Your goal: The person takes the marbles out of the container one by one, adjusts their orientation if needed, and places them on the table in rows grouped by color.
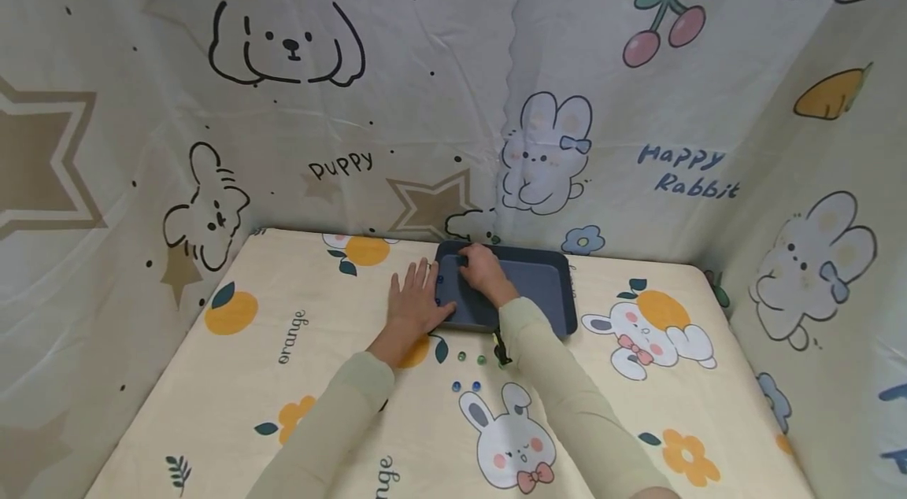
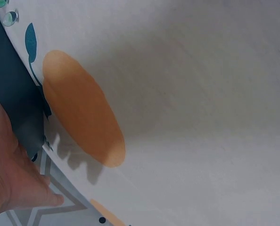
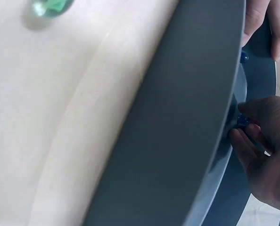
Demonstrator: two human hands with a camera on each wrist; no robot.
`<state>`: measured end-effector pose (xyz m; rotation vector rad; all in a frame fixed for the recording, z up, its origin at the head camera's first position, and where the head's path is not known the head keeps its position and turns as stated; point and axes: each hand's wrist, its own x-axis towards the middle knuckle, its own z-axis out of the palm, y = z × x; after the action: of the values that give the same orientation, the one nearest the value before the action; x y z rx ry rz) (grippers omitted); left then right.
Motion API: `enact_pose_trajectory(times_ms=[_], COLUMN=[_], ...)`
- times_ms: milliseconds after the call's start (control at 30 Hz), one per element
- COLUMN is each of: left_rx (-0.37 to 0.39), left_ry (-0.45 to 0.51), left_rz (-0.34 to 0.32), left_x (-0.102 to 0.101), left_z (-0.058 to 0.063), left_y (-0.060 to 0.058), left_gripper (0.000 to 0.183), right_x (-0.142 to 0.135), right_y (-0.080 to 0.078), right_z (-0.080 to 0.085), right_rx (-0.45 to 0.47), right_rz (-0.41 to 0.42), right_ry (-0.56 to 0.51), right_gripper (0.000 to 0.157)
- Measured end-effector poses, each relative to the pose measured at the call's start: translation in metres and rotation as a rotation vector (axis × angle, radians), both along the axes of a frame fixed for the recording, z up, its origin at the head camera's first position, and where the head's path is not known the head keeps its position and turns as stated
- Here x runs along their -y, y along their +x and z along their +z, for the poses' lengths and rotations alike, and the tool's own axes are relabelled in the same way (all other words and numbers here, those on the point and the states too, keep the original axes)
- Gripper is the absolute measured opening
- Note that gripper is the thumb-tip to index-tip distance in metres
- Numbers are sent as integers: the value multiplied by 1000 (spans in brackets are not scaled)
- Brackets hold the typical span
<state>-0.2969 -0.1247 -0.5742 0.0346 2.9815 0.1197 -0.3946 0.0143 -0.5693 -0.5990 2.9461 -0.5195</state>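
A dark blue-grey rectangular tray (image 1: 538, 286) lies near the back edge of the cloth-covered surface. Inside its left part reaches my right hand (image 1: 484, 272); in the right wrist view its thumb and fingertips pinch a blue glass marble (image 3: 243, 120) close to the tray floor. My left hand (image 1: 412, 306) rests at the tray's left side, fingers straight and spread, thumb over the front rim. Another blue marble (image 3: 244, 57) sits in the tray beside the left fingers. In front of the tray lie several green marbles (image 1: 482, 360) and two blue marbles (image 1: 476, 386).
A small black object (image 1: 501, 349) shows beside my right sleeve at the tray's front. The printed cloth (image 1: 283, 357) covers the surface, with fabric walls (image 1: 439, 90) standing at the back and both sides. The tray's back rim is close to the rear wall.
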Motion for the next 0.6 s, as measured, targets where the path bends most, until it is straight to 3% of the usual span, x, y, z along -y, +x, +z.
enact_pose_trajectory(times_ms=[200, 600], left_rx=[-6, -19], left_ry=[12, 20], left_rz=[2, 9], left_x=[-2, -1], left_z=[-2, 1], left_y=[0, 1], left_gripper=[93, 93], right_x=[-6, -22], right_y=[-1, 5], right_z=[-3, -1], right_rx=[-22, -28], right_rz=[-21, 19], right_ry=[45, -52], right_gripper=[22, 12])
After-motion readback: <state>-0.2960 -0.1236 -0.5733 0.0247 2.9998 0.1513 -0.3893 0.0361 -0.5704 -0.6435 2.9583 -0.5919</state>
